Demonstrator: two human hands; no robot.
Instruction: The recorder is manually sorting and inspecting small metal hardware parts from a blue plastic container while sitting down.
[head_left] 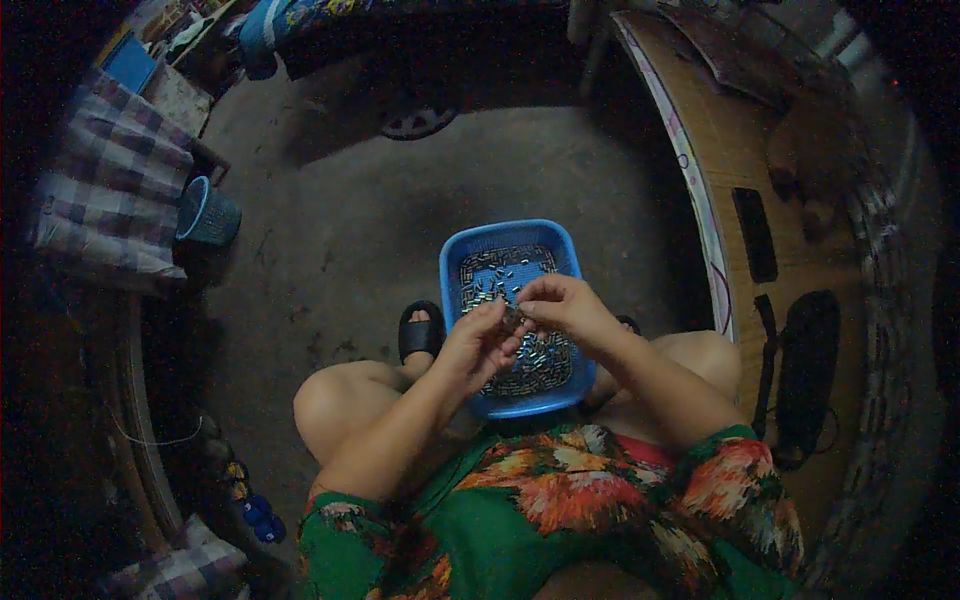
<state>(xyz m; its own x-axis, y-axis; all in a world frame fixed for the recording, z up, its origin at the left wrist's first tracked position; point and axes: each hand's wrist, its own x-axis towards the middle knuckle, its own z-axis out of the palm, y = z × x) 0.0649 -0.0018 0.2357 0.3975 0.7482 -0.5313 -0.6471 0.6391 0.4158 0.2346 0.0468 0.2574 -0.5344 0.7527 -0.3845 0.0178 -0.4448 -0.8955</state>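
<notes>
A blue plastic basket [450, 268] sits low in front of me between my feet. Inside it lie many small, shiny metal pieces [535, 352], short and tube-like. Over the basket's middle, my left hand [478, 345] pinches a small dark piece [513, 317] between thumb and fingers. My right hand [562, 305] meets it from the right, its thumb and fingertips closed at the same spot. The fingers partly cover the small piece, so its exact kind cannot be made out. Whether my right hand has a separate piece in its pinch is hidden.
Black sandals [421, 332] are on my feet beside the basket. At left stands a blue bin [209, 214] near a checked cloth [115, 180]. Along the right runs a wooden surface [715, 130] with a dark remote-like object [754, 235] and a black bag-like item [808, 360].
</notes>
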